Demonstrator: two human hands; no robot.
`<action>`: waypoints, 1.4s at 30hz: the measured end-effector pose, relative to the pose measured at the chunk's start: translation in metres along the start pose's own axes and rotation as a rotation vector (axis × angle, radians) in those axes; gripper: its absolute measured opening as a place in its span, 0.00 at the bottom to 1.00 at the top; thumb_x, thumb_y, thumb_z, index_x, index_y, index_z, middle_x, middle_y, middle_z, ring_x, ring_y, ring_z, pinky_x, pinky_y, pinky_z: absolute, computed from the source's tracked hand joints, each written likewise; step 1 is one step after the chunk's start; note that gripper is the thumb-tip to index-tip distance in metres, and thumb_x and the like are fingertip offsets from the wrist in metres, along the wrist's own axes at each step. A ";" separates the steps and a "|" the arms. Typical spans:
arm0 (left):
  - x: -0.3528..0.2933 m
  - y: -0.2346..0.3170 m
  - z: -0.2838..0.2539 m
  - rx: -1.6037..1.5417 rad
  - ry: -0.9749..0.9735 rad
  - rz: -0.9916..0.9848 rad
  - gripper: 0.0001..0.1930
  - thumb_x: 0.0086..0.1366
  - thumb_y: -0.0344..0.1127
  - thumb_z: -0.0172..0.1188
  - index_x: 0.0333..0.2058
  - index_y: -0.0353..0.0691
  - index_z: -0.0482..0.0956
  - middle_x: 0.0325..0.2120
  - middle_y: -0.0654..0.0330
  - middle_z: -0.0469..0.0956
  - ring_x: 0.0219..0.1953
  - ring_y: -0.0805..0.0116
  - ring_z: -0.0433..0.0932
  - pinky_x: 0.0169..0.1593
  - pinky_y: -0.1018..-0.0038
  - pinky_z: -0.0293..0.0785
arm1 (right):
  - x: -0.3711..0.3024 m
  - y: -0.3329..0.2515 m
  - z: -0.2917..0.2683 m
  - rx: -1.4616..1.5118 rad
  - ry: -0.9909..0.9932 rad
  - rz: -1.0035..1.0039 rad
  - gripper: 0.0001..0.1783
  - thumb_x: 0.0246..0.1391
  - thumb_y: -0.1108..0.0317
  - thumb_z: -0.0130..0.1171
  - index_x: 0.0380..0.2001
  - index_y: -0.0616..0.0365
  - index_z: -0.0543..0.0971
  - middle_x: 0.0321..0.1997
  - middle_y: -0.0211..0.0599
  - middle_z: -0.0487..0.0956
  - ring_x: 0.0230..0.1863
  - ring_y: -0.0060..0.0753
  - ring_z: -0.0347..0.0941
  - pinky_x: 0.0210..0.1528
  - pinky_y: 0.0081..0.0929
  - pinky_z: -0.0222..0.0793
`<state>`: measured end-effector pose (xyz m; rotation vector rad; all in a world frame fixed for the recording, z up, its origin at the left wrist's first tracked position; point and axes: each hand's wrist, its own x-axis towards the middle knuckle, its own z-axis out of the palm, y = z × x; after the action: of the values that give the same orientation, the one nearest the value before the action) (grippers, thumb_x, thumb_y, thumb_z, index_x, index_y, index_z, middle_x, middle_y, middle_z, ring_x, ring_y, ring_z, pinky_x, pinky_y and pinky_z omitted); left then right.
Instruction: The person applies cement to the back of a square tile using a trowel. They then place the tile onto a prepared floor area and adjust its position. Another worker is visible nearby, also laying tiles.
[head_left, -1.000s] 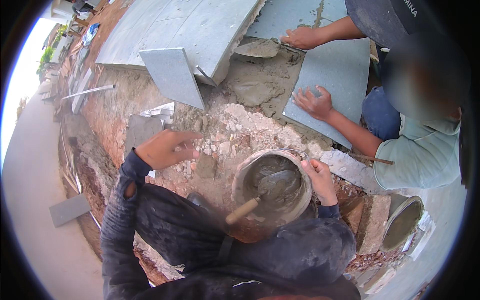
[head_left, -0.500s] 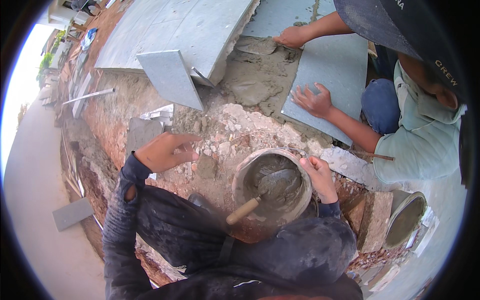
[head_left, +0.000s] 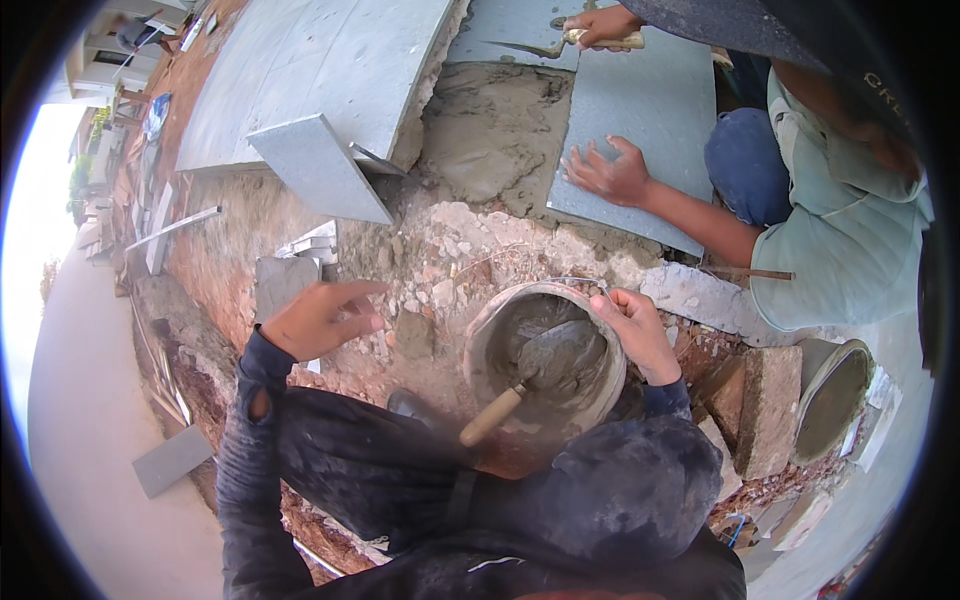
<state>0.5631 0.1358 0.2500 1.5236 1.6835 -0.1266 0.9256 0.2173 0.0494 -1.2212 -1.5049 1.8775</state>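
My right hand [head_left: 640,330] grips the bucket [head_left: 478,372] at its right rim, fingers by the thin wire handle [head_left: 572,281]. Wet grey mortar [head_left: 530,318] lies inside. A trowel [head_left: 492,415] rests in it, its blade smeared with mortar and its wooden handle leaning out over the near rim. To the left my left hand [head_left: 325,318] hovers over the rubble, fingers apart, holding nothing. Below it is my dark sleeve, torn at the wrist. A mortar lump [head_left: 413,335] sits on the ground between that hand and the bucket.
A co-worker's hand [head_left: 612,172] lies on a grey slab [head_left: 640,110]; the other holds a pointed trowel [head_left: 530,48]. Beside the slab spreads a mortar bed [head_left: 490,130]. A loose tile [head_left: 322,170] leans against the paved edge. At right stand a block [head_left: 768,410] and another bucket [head_left: 835,400].
The co-worker's trowel has lifted off the mortar bed and moved up over the paving. My view has shifted slightly; my hands keep nearly the same pose.
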 end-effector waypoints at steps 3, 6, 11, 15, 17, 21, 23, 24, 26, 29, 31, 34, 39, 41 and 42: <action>0.002 0.002 -0.001 0.007 -0.015 -0.003 0.21 0.63 0.37 0.58 0.54 0.37 0.70 0.31 0.55 0.81 0.35 0.63 0.80 0.44 0.68 0.74 | -0.001 -0.004 -0.001 -0.017 -0.001 0.018 0.27 0.55 0.44 0.57 0.17 0.56 0.69 0.17 0.18 0.58 0.21 0.14 0.49 0.23 0.21 0.45; 0.004 -0.001 0.000 0.014 -0.021 0.000 0.21 0.63 0.37 0.58 0.54 0.37 0.70 0.32 0.55 0.81 0.35 0.63 0.80 0.44 0.68 0.74 | -0.002 -0.007 -0.002 -0.021 -0.011 0.023 0.27 0.55 0.44 0.57 0.17 0.56 0.69 0.17 0.17 0.57 0.22 0.14 0.50 0.24 0.20 0.45; 0.004 -0.008 0.003 0.008 0.017 0.036 0.23 0.62 0.42 0.59 0.53 0.37 0.72 0.30 0.54 0.81 0.32 0.61 0.80 0.40 0.69 0.74 | -0.002 -0.008 0.001 -0.005 -0.005 0.024 0.27 0.56 0.44 0.57 0.17 0.55 0.68 0.17 0.17 0.57 0.22 0.14 0.49 0.24 0.20 0.46; 0.005 -0.008 0.004 0.012 0.040 0.049 0.24 0.62 0.44 0.60 0.52 0.37 0.72 0.28 0.53 0.81 0.30 0.61 0.80 0.38 0.69 0.74 | -0.001 -0.007 0.000 -0.003 -0.008 0.018 0.27 0.56 0.44 0.57 0.17 0.55 0.68 0.17 0.17 0.56 0.22 0.14 0.49 0.24 0.20 0.46; 0.004 -0.002 0.001 0.021 0.001 0.015 0.22 0.63 0.39 0.59 0.53 0.37 0.71 0.31 0.55 0.81 0.33 0.62 0.80 0.42 0.68 0.74 | -0.001 -0.005 -0.001 -0.001 -0.019 0.030 0.26 0.56 0.44 0.57 0.17 0.55 0.68 0.17 0.17 0.57 0.22 0.14 0.49 0.24 0.20 0.45; 0.004 -0.002 0.002 0.021 -0.017 0.001 0.21 0.63 0.36 0.58 0.54 0.36 0.71 0.32 0.55 0.81 0.35 0.62 0.80 0.44 0.68 0.74 | -0.002 -0.008 0.000 0.001 -0.014 0.040 0.26 0.56 0.45 0.57 0.17 0.55 0.68 0.17 0.17 0.57 0.22 0.14 0.49 0.24 0.20 0.45; 0.004 -0.001 0.002 0.018 -0.019 0.005 0.21 0.63 0.36 0.58 0.54 0.37 0.71 0.32 0.55 0.81 0.35 0.62 0.80 0.44 0.68 0.74 | -0.004 -0.012 -0.001 -0.002 -0.004 0.038 0.26 0.56 0.45 0.57 0.18 0.55 0.69 0.17 0.17 0.57 0.22 0.14 0.50 0.24 0.20 0.45; 0.003 0.000 0.002 0.019 -0.017 0.004 0.21 0.63 0.36 0.58 0.54 0.37 0.71 0.32 0.55 0.81 0.35 0.62 0.80 0.44 0.68 0.74 | -0.004 -0.013 0.000 -0.001 -0.001 0.034 0.26 0.56 0.45 0.57 0.18 0.55 0.69 0.17 0.17 0.57 0.22 0.14 0.50 0.24 0.20 0.46; 0.001 0.002 0.001 0.027 -0.016 0.001 0.21 0.63 0.36 0.58 0.54 0.37 0.71 0.32 0.55 0.81 0.35 0.62 0.80 0.44 0.68 0.74 | -0.005 -0.013 0.000 -0.006 0.008 0.022 0.25 0.56 0.45 0.57 0.18 0.55 0.70 0.18 0.17 0.58 0.22 0.14 0.50 0.24 0.20 0.46; 0.001 -0.002 0.000 0.031 -0.025 -0.011 0.21 0.63 0.36 0.58 0.54 0.37 0.71 0.32 0.55 0.81 0.35 0.62 0.80 0.44 0.68 0.74 | -0.001 -0.008 0.002 0.000 -0.001 0.029 0.25 0.56 0.45 0.57 0.19 0.56 0.70 0.18 0.17 0.59 0.22 0.13 0.51 0.24 0.20 0.47; 0.001 -0.002 0.001 0.032 -0.025 -0.005 0.22 0.63 0.37 0.58 0.54 0.37 0.70 0.32 0.55 0.81 0.35 0.62 0.80 0.44 0.68 0.74 | -0.002 -0.007 0.002 0.013 0.002 0.029 0.25 0.56 0.46 0.57 0.19 0.56 0.71 0.17 0.17 0.59 0.22 0.13 0.51 0.24 0.20 0.47; 0.001 -0.003 0.002 0.025 -0.024 0.001 0.22 0.63 0.37 0.58 0.54 0.37 0.70 0.32 0.55 0.81 0.36 0.62 0.80 0.44 0.68 0.74 | -0.003 -0.008 0.003 0.034 0.009 0.034 0.25 0.56 0.46 0.57 0.19 0.56 0.71 0.17 0.17 0.59 0.21 0.13 0.51 0.24 0.20 0.46; 0.000 0.000 0.001 0.017 -0.026 -0.003 0.22 0.63 0.37 0.58 0.54 0.37 0.70 0.32 0.55 0.81 0.36 0.62 0.80 0.45 0.68 0.73 | -0.002 -0.007 0.001 0.011 0.006 0.033 0.25 0.56 0.46 0.58 0.19 0.56 0.71 0.17 0.17 0.59 0.21 0.13 0.51 0.23 0.20 0.45; -0.001 0.000 0.000 0.014 -0.027 -0.005 0.22 0.63 0.38 0.58 0.54 0.37 0.70 0.32 0.55 0.81 0.36 0.62 0.80 0.45 0.68 0.73 | -0.002 -0.005 0.002 0.021 0.011 0.021 0.25 0.56 0.45 0.58 0.19 0.56 0.71 0.17 0.17 0.59 0.21 0.13 0.50 0.23 0.20 0.45; -0.001 0.000 0.000 0.013 -0.028 -0.006 0.22 0.63 0.38 0.58 0.54 0.37 0.70 0.32 0.55 0.81 0.36 0.62 0.80 0.45 0.68 0.73 | -0.002 -0.005 0.002 0.026 0.014 0.016 0.25 0.56 0.45 0.58 0.18 0.56 0.71 0.17 0.17 0.59 0.21 0.13 0.50 0.22 0.20 0.45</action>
<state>0.5633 0.1350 0.2503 1.5197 1.6676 -0.1614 0.9238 0.2156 0.0545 -1.2355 -1.4636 1.8892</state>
